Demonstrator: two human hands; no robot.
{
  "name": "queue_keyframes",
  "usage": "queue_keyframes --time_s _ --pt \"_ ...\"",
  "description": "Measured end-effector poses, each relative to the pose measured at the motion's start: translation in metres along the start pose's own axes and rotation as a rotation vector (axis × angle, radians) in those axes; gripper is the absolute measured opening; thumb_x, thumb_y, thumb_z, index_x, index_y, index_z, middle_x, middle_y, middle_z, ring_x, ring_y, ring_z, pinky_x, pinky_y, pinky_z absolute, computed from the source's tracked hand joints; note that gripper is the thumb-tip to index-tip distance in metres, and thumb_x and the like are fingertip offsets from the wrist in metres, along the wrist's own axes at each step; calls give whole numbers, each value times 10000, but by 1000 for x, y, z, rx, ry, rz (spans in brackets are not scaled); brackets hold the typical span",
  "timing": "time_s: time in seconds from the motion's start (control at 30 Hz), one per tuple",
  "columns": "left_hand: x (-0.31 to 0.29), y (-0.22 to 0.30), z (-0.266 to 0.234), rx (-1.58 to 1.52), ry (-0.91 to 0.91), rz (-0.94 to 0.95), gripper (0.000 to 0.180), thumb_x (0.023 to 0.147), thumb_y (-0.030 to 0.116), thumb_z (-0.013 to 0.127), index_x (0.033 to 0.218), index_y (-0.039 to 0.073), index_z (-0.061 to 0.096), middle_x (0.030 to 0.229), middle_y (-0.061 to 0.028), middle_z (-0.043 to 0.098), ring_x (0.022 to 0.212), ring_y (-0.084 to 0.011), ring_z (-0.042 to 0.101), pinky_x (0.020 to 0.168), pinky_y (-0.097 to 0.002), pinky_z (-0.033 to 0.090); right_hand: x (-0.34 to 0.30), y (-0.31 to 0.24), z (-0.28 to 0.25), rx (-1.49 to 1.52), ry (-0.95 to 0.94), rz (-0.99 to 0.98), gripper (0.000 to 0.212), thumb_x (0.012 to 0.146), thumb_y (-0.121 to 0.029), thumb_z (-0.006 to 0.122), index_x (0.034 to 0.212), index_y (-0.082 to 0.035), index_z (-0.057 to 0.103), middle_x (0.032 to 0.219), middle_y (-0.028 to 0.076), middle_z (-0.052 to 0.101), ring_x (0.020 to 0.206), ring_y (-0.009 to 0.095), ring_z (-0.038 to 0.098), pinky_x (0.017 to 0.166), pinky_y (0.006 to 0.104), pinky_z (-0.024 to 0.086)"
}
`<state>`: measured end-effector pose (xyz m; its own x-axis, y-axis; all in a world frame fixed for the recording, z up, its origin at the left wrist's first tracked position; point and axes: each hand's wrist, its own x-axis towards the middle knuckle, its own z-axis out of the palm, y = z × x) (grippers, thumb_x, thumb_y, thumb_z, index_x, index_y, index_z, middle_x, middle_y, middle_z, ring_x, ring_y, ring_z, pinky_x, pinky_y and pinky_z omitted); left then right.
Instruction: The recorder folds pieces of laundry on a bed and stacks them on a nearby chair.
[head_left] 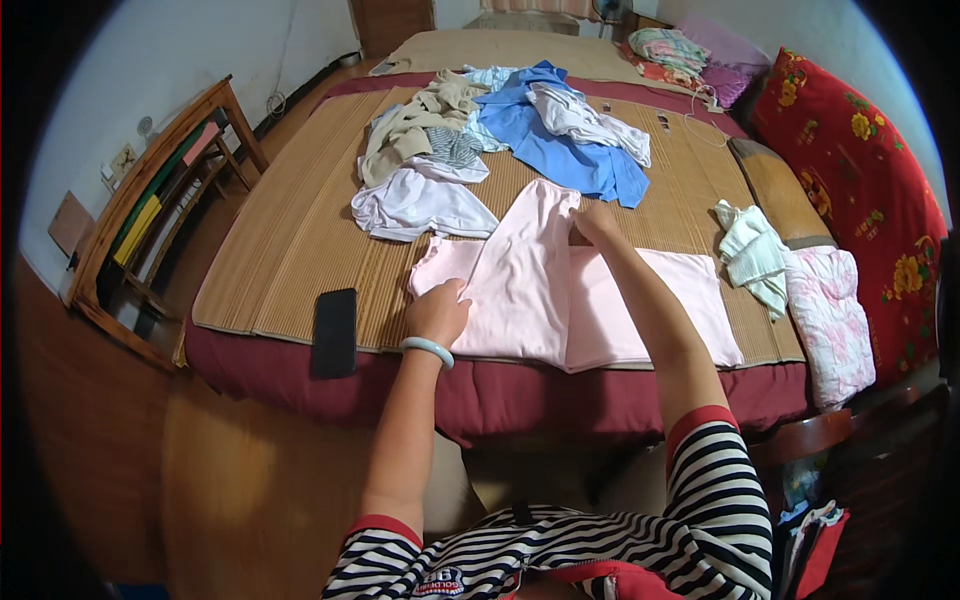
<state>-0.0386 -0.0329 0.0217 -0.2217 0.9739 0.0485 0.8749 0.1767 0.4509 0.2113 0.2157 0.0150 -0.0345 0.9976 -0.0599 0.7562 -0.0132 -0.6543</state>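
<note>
A pale pink garment [512, 300] lies partly folded over itself at the near edge of the bed. One long part of it points away from me, and a flat part spreads out to the right under my right forearm. My left hand [438, 312], with a pale bangle at the wrist, is closed on the garment's left side. Farther up, my right hand [595, 222] pinches the edge of the long part; its fingertips are partly hidden. To the left of my left hand rests a black smartphone [335, 333].
Beyond the pink garment lie a white garment [415, 205], a beige one [400, 140] and a blue one [580, 160] in a loose heap on the woven mat [270, 230]. A white-green cloth [750, 255] and a folded floral pillow [832, 320] sit at the right.
</note>
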Motion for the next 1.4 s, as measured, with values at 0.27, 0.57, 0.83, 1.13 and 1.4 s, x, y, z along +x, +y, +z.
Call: queue_keyframes --time_s 0.27,0.57,0.83,1.13,1.4 --pt "7 8 -3 -52 -29 -77 402 884 273 669 1244 99 638 1098 -163 698 1005 -337 668 851 -440 528 50 1 20 8 101 43 620 853 -510 635 960 96 710 1021 320 681 955 441 685 834 455 537" --pt "13 -6 4 -265 232 88 267 886 115 639 1145 76 689 1039 -150 698 916 -324 674 811 -408 533 121 4 39 870 -70 -57 207 827 -212 739 866 -13 692 750 71 656 588 215 627 519 352 505" --pt "11 46 4 101 113 87 394 839 247 716 1190 75 665 1248 -150 623 1172 -355 562 969 -437 461 139 43 47 880 14 221 192 763 -158 802 843 -23 690 772 60 632 617 181 593 522 367 468" --pt "1 62 46 184 23 465 621 945 469 556 1433 93 472 1510 -152 433 1388 -323 408 1129 -525 307 114 4 14 931 -12 29 333 819 -134 749 1130 -34 683 922 60 684 779 180 655 698 338 556" --pt "32 24 57 -689 104 313 447 992 373 560 1209 -10 633 1190 -179 665 1119 -289 626 958 -365 493 4 -79 -38 857 -412 -659 478 875 -56 700 1334 -60 567 1134 34 667 985 145 646 839 305 539"
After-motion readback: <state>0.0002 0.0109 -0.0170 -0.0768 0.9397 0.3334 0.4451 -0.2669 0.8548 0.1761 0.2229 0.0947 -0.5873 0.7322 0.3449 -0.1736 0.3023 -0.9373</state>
